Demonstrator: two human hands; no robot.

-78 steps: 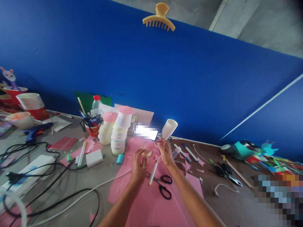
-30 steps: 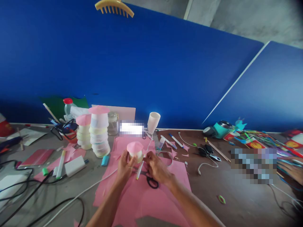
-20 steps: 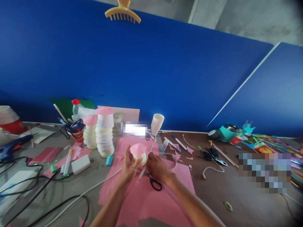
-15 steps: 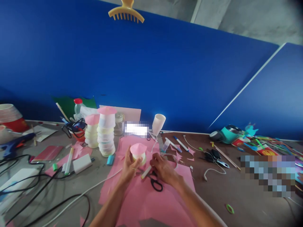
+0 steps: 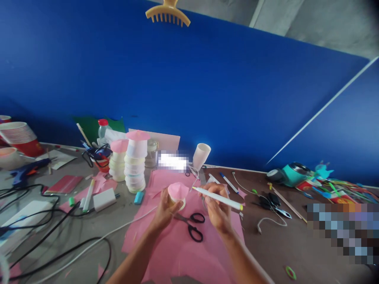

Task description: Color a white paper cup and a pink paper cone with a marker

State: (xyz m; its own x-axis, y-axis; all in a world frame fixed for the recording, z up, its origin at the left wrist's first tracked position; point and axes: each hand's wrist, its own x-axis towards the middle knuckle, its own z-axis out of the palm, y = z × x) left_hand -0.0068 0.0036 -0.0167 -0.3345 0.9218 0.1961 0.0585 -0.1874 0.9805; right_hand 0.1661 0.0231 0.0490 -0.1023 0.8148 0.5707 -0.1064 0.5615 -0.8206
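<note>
A small paper cup with a pink pointed paper top point(image 5: 178, 191) is gripped in my left hand point(image 5: 164, 210). My right hand point(image 5: 217, 205) holds a white marker point(image 5: 223, 200) with a yellow end, its tip pointing left toward the pink top but apart from it. Black-handled scissors point(image 5: 196, 228) lie on pink paper point(image 5: 177, 256) between and below my hands. To the left stand two stacks of cups with pink tops, a taller one point(image 5: 135, 167) and a shorter one point(image 5: 117, 163).
A white cup point(image 5: 201, 155) stands tilted at the back. On the left are a glue gun point(image 5: 26, 171), black cables, a white adapter point(image 5: 104, 199) and stacked cups point(image 5: 19, 136). Pens, a white cable, keys and a teal object point(image 5: 296, 173) lie on the right.
The marker, held low above the scissors before, is now raised and turned level in my right hand. The scissors are more exposed. The view has shifted slightly.
</note>
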